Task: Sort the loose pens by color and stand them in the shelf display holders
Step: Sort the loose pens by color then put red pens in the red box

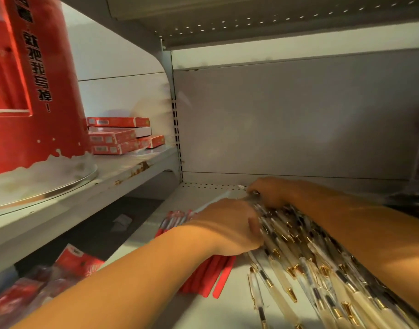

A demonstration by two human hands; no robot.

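Both hands work on the lower shelf, where the loose pens lie in two colour groups: the red pens lie flat under the left wrist, and the clear pens with gold clips are fanned in a thick heap that runs from the back of the shelf toward the near right corner. The left hand lies against the heap's left flank with its thumb against the barrels; its fingers are hidden behind its back, so I cannot tell whether they are clamped on anything. The right hand reaches over the far ends of the heap, its fingers bent downward there, but blur hides whether they pinch the pens or only press them. The step looks like squaring the gold-clip heap into one bundle: it should go best if both hands squeeze the barrels parallel and level the ends before lifting, keeping the red group apart so the colours do not mix. No holder shows clearly. There is open room in the bare back-left part of the shelf below the back panel. To the left the shelf edge drops to red packets, so a stray pen could roll off, and the right forearm already crowds the heap
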